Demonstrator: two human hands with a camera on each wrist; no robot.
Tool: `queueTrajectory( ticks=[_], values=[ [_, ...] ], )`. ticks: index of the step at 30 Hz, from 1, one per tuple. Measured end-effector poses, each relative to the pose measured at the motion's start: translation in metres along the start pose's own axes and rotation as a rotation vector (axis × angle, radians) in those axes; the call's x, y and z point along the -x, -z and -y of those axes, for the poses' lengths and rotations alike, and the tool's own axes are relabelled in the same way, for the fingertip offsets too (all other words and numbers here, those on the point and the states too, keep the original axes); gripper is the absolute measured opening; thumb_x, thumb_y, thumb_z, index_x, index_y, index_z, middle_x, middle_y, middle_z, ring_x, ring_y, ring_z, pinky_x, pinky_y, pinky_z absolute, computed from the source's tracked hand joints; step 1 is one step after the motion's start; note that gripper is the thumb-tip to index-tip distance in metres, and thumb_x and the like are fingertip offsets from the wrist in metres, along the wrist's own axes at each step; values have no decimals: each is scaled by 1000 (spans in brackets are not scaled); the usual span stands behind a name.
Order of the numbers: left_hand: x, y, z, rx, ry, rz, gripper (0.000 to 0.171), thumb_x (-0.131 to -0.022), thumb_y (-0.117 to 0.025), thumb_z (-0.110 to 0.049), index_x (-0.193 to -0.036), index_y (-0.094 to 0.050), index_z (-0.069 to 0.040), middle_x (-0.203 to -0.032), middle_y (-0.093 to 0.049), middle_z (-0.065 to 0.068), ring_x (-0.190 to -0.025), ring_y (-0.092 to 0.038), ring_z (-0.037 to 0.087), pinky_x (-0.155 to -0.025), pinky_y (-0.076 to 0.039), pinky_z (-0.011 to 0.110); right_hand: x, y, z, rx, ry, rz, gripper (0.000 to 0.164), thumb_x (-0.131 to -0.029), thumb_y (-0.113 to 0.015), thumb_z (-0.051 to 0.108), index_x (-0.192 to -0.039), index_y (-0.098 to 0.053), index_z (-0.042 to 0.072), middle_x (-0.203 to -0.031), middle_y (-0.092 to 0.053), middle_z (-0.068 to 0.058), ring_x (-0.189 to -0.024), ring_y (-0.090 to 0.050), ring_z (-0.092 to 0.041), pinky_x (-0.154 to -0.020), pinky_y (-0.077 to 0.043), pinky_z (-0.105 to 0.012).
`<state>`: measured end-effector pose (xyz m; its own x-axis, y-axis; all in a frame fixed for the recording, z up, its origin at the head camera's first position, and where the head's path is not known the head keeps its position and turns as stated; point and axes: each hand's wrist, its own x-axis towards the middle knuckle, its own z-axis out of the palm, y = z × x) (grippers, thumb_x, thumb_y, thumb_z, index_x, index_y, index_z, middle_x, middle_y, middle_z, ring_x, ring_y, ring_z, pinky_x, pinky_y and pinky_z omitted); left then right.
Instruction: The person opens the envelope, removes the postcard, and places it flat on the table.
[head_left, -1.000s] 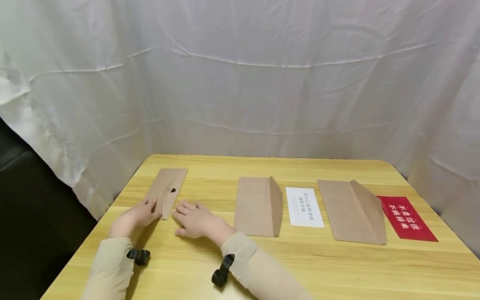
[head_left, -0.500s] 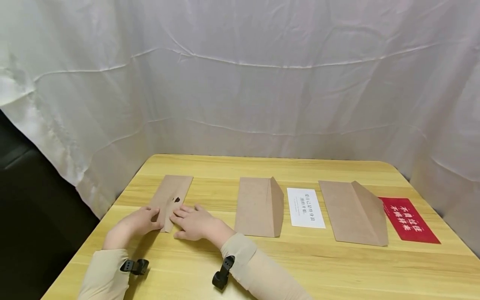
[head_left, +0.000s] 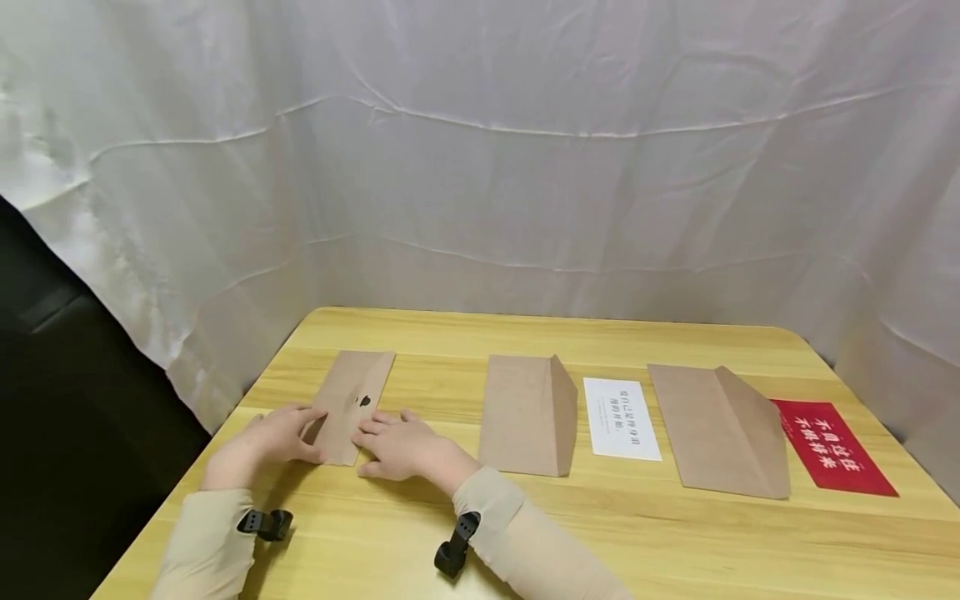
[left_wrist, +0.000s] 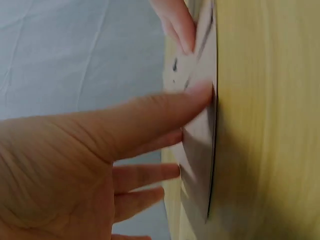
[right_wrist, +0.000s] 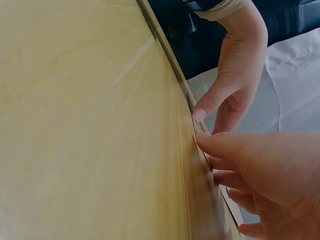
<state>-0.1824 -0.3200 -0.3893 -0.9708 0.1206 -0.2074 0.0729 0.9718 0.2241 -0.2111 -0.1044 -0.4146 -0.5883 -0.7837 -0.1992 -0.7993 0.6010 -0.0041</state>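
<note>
Two hands on one brown envelope

Saw one brown envelope (head_left: 347, 392) lying flat on the left part of the wooden bench (head_left: 360, 542), with a small dark mark (head_left: 365, 401) near its right border. Found the left hand (head_left: 270, 442) at the left side and near end of this envelope, with thumb and fingers spread apart, the thumb tip touching the near edge. Found the right hand (head_left: 405, 447) at the opposite side, with fingers almost straight and resting on the right border, just below the dark mark. Could not tell from the views how firmly pressed on the paper. Noticed in the right wrist view both thumbs near each other, along the thin paper edge.

Saw further to the right, in a loose row, a middle envelope (head_left: 517, 417) with its flap opened to the right, then a white card (head_left: 621, 419) with dark printed characters, then a right-hand envelope (head_left: 693, 429), also with flap opened to the right. Saw last a red card (head_left: 834, 447) with white characters, just beside that flap; could not tell any overlap with certainty.

Noted also beige sleeves (head_left: 198, 537) on both arms, a black device (head_left: 456, 546) at each wrist, and a pale curtain (head_left: 540, 183) hanging behind the bench.
</note>
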Motion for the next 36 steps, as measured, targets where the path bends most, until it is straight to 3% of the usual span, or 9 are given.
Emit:
queueTrajectory(
  ticks=[6, 11, 20, 36],
  values=[
    [-13, 3, 6, -31, -60, 36, 98, -71, -81, -52, -143, -43, 3, -147, -37, 34, -136, -28, 57, -99, -28, 77, -1, -1, -2, 13, 11, -13, 59, -98, -40, 58, -152, -31, 36, -160, -26, 15, -150, -19, -8, -121, -24, -43],
    [-21, 2, 10, -14, -91, 58, 103, -71, -81, -52, -144, -39, 7, -151, -29, 35, -139, -21, 57, -102, -26, 76, -2, -1, 0, 6, 8, -13, 58, -98, -42, 57, -151, -32, 36, -159, -27, 16, -150, -20, -7, -121, -25, -41],
    [-30, 0, 11, -16, -136, 74, 106, -69, -83, -49, -142, -38, 13, -150, -31, 36, -139, -22, 57, -107, -27, 69, -8, -5, -5, 0, 7, -93, 57, -98, -45, 54, -150, -38, 30, -156, -35, 13, -150, -24, -11, -120, -27, -44],
    [-28, 1, 11, 66, -164, 99, 105, -73, -83, -42, -143, -32, 17, -150, -26, 39, -139, -18, 58, -112, -25, 64, -61, -1, -11, -44, -81, -145, 57, -98, -42, 56, -149, -40, 30, -157, -35, 11, -150, -22, -16, -119, -28, -48]
  ],
)
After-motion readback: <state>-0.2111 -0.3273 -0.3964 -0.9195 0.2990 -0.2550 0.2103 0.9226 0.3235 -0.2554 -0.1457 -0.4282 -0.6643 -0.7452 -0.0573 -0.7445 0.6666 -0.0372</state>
